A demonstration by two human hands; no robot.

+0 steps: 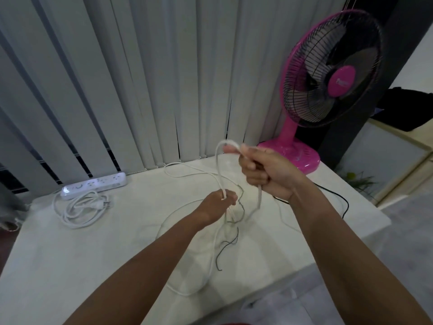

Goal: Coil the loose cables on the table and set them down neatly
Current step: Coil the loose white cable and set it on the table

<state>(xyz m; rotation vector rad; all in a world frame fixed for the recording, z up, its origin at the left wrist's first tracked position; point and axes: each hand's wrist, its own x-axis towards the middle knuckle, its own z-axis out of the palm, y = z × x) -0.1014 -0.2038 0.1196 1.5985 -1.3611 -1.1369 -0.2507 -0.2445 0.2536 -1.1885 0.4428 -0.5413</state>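
A long white cable (pixel 218 165) arches between my two hands above the white table (pixel 93 254). My right hand (pixel 264 172) grips it in a fist, thumb and forefinger pinching the top of the arch, and a short end hangs below the fist. My left hand (pixel 218 202), lower and nearer the table, pinches the cable's other leg. The rest of the white cable trails in loose loops on the table. A thin dark wire (pixel 230 242) dangles below my left hand; whether that hand holds it is unclear.
A white power strip (pixel 93 185) lies at the table's back left with its own cord coiled (pixel 79 208) beside it. A pink fan (pixel 328 90) stands at the back right corner, its black cord (pixel 337 200) running along the table's right side. Vertical blinds (pixel 140 78) hang behind.
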